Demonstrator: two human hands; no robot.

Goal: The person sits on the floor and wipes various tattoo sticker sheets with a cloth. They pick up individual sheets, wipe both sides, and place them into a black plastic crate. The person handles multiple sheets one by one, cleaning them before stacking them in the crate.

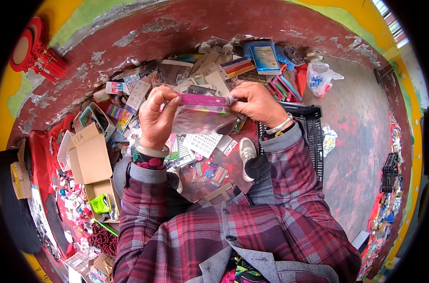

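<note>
A clear plastic pouch (200, 121) with a magenta band along its top edge is stretched between my two hands. My left hand (158, 115) pinches the band's left end between thumb and fingers. At the other end, my right hand (260, 106) grips the upper right corner, its fingers curled in. The pouch hangs slack below the band. I cannot make out whether anything is inside it. Beneath it on the floor lie a white sheet with rows of small dark symbols (202, 144) and several small colourful packets (218, 175).
A black plastic crate (314, 141) stands by my right knee. An open cardboard box (89, 158) with a bright green item (99, 203) is at my left. Stationery and packages pile up along the peeling red wall, beside a white plastic bag (320, 79).
</note>
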